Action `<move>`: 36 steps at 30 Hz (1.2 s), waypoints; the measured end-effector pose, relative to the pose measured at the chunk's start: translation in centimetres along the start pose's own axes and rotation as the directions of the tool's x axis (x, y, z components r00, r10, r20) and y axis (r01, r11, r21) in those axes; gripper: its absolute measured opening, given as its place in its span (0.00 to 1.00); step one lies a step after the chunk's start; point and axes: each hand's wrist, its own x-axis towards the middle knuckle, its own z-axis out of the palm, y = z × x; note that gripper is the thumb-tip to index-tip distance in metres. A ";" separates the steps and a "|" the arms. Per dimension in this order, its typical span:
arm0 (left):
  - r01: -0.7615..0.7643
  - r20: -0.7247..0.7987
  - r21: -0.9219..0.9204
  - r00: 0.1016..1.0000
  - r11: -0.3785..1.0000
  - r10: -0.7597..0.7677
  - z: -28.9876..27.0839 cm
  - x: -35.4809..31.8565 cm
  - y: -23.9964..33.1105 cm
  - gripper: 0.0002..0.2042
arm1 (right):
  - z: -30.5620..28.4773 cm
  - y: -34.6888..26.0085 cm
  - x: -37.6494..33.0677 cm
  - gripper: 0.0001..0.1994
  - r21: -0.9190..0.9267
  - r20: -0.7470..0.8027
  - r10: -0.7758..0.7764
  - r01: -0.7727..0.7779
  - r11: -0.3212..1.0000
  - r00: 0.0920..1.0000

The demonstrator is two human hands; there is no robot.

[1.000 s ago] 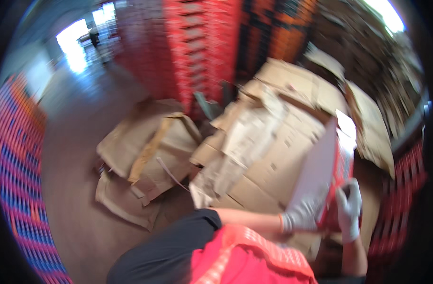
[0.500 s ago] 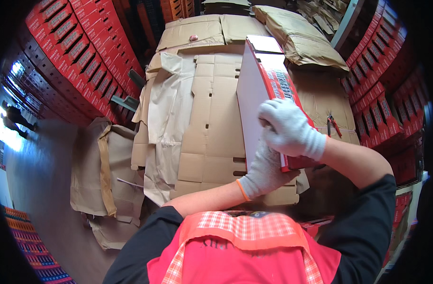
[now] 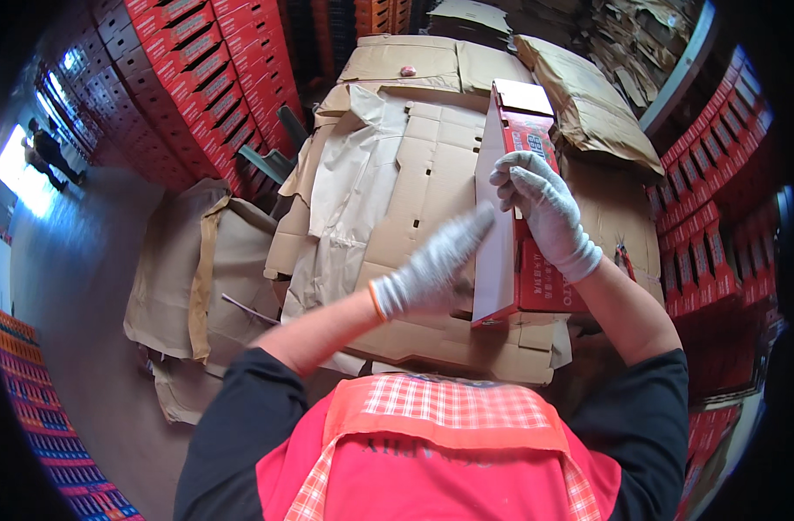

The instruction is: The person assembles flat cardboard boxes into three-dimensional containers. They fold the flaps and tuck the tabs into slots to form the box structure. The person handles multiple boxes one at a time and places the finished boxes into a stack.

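A flat red and white carton (image 3: 523,260) stands on edge in front of me over a pile of flattened brown cardboard (image 3: 414,174). My right hand (image 3: 544,208), in a white knit glove, grips the carton's upper edge from the right. My left hand (image 3: 436,269), also gloved and blurred by motion, lies with its fingers stretched against the carton's white inner face near its lower half.
Stacks of red boxes (image 3: 206,78) rise at the upper left, and more red boxes (image 3: 709,191) line the right side. Loose brown cardboard sheets (image 3: 197,278) lie on the floor to the left. Two people (image 3: 45,152) stand far off by a bright doorway.
The view has shifted slightly. My left hand has slid up along the carton's white face, fingers now stretched out. My right hand keeps its hold on the carton's edge.
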 end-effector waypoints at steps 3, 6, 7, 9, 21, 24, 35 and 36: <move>-0.185 0.009 0.556 0.976 0.810 0.216 -4.4 4.4 -1.8 0.41 | 1.6 -0.1 -1.9 0.13 -0.052 0.108 -0.060 0.065 0.997 0.992; -0.569 0.332 0.657 0.808 0.496 0.487 -6.3 11.1 -1.9 0.41 | 3.7 -0.4 -3.6 0.10 -0.123 0.239 -0.079 0.111 0.986 0.968; -0.645 0.435 0.697 0.727 0.313 0.531 -5.9 13.0 -1.3 0.41 | 4.2 -0.5 -3.9 0.09 -0.138 0.295 -0.089 0.134 0.981 0.951; -0.871 0.631 0.449 0.467 0.199 0.619 -4.0 15.7 0.5 0.38 | 4.6 -0.8 -4.4 0.07 -0.182 0.437 -0.240 0.347 0.920 0.867; -0.523 0.688 0.407 0.714 0.749 0.125 -1.1 15.8 6.0 0.50 | -7.3 -1.3 -16.8 0.21 -0.452 -0.522 -0.092 -0.184 0.873 0.848; -0.415 0.702 0.379 0.711 0.827 0.035 -0.4 14.9 6.1 0.52 | -9.3 -0.4 -15.4 0.25 -0.524 -0.446 0.008 -0.269 0.808 0.895; -0.364 0.606 0.189 0.774 0.912 0.183 1.2 14.9 4.5 0.51 | -5.8 -7.4 -14.0 0.24 -0.997 0.052 0.124 0.059 -0.052 0.991; -0.387 0.592 0.180 0.777 0.904 0.214 1.2 14.7 4.6 0.49 | -5.4 -7.3 -13.7 0.27 -0.994 0.076 0.211 0.092 -0.067 0.974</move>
